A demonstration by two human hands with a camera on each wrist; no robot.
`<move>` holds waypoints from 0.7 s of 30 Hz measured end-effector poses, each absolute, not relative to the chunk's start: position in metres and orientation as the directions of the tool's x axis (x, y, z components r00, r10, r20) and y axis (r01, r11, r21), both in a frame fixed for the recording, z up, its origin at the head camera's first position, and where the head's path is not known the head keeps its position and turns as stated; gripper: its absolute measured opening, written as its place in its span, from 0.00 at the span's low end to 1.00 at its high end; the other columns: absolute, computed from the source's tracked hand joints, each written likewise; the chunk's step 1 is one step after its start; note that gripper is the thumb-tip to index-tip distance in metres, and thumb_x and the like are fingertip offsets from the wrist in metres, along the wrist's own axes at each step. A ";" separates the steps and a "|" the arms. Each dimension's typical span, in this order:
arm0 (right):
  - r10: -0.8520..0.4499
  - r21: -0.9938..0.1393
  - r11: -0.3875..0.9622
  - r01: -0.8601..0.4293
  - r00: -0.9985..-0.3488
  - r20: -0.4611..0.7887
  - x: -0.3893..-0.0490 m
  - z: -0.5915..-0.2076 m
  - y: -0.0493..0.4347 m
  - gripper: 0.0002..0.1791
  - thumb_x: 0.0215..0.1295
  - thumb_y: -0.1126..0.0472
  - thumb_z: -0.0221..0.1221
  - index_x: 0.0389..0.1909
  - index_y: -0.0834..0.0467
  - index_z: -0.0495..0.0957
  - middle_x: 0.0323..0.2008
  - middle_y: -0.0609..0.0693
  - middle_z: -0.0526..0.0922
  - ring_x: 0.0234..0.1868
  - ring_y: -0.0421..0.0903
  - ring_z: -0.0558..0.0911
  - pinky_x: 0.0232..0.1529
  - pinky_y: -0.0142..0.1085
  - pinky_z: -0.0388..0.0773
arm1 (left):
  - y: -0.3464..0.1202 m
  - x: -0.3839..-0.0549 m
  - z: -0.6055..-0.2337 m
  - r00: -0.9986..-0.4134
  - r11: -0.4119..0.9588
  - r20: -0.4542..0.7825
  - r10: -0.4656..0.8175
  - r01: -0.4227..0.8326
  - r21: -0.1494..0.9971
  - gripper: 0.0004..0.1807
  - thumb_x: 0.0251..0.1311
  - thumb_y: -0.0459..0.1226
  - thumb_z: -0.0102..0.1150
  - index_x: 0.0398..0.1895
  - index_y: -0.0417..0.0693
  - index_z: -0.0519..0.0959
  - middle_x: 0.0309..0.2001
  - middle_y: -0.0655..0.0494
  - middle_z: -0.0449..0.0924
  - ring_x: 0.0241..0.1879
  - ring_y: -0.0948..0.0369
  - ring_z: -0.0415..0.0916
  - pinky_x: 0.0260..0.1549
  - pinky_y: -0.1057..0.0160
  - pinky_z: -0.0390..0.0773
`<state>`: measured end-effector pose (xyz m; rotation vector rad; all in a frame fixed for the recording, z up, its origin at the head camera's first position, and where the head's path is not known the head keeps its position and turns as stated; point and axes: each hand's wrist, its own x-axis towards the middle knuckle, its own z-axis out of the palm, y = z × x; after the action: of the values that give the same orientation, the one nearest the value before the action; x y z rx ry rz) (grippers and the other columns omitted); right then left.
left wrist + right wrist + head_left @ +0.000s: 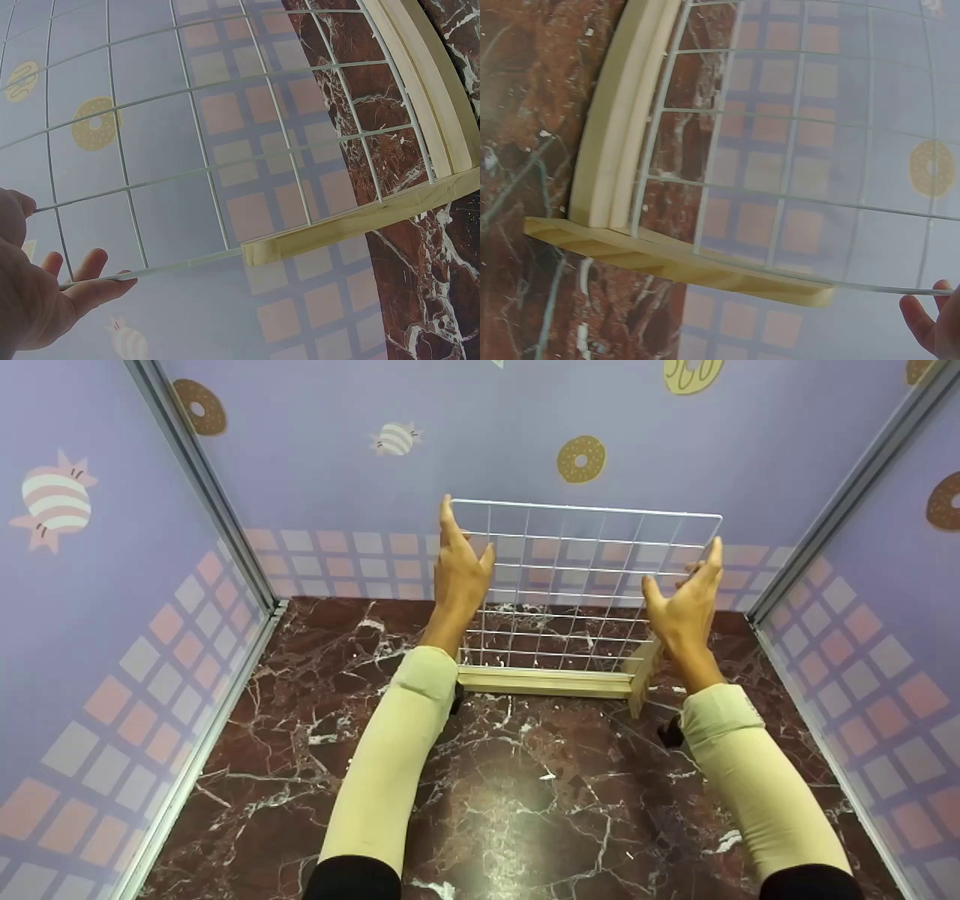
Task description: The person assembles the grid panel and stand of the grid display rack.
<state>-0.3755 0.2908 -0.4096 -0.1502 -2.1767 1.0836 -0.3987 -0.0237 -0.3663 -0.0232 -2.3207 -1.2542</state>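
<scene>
A white wire grid panel [556, 568] stands tilted back, its lower edge along a pale wooden bar [547, 682]. A wooden side piece [637, 682] joins the bar at the right end; its opposite number [322, 236] shows in the left wrist view. My left hand [459, 577] holds the panel's left edge, thumb in front and fingers behind the wire. On the right edge, my right hand [686, 607] grips the wire likewise, its thumb toward the middle. Only the fingertips of that hand [922, 319] enter the right wrist view.
Beneath the wooden frame lies a dark red marbled surface [525, 780] with white veins. Purple walls with printed doughnuts, sweets and pink-and-white squares close in the back [487, 450] and both sides. Grey metal strips [202, 480] run along the corners.
</scene>
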 end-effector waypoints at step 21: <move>0.407 -0.704 0.691 -0.163 -0.716 0.566 -0.377 -0.372 0.288 0.57 0.59 0.60 0.67 0.82 0.39 0.42 0.54 0.57 0.70 0.41 0.42 0.71 0.46 0.36 0.77 | -0.024 -0.398 -0.367 -0.871 0.581 0.439 -0.220 0.244 0.776 0.54 0.65 0.39 0.66 0.83 0.56 0.37 0.68 0.47 0.74 0.51 0.53 0.82 0.37 0.60 0.85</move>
<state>-0.3773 0.2879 -0.3725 -0.1859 -2.1609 0.9909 -0.3982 -0.0237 -0.3668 -0.0196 -2.3157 -1.2440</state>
